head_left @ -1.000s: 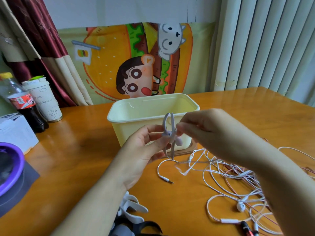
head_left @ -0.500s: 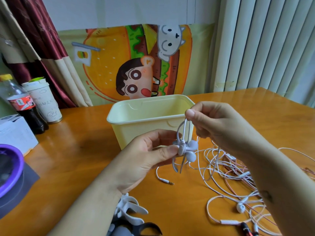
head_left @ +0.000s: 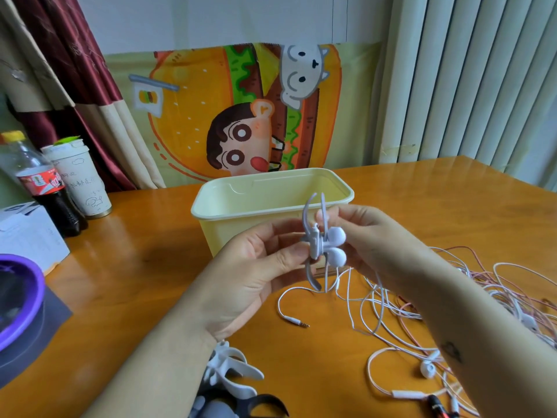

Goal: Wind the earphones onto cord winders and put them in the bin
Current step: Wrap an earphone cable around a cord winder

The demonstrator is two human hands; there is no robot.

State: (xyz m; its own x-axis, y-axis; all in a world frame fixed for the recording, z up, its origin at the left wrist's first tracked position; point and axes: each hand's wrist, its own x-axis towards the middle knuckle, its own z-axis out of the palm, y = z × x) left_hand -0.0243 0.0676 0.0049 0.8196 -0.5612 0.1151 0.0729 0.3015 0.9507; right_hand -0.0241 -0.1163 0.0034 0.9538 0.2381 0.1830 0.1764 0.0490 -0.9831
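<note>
Change since half a second ago: the right hand (head_left: 370,236) is down from above the cord winder (head_left: 313,245) to level with it, and the earbuds (head_left: 336,236) now sit tight against the winder's middle.

- Table (head_left: 422,206): orange wood, carries everything.
- Bin (head_left: 220,233): pale yellow, open, just behind the hands. I cannot see its floor.
- Left hand (head_left: 256,273): thumb and fingers pinch the winder's waist, holding it in the air before the bin.
- Right hand: fingertips pinch the cord (head_left: 327,279) by the upper prongs.
- Loose earphones (head_left: 380,309): white and pink tangle on the table to the right. The held cord trails into it.
- Spare winders (head_left: 232,366): at the near edge, beside the left forearm.
- Jack plug (head_left: 297,321): on the table below the hands.

Handling, as I judge it: the cord is featherweight, limp and likely to snag in the tangle. I would hold the winder at its waist and guide the cord close to the prongs under light tension.
</note>
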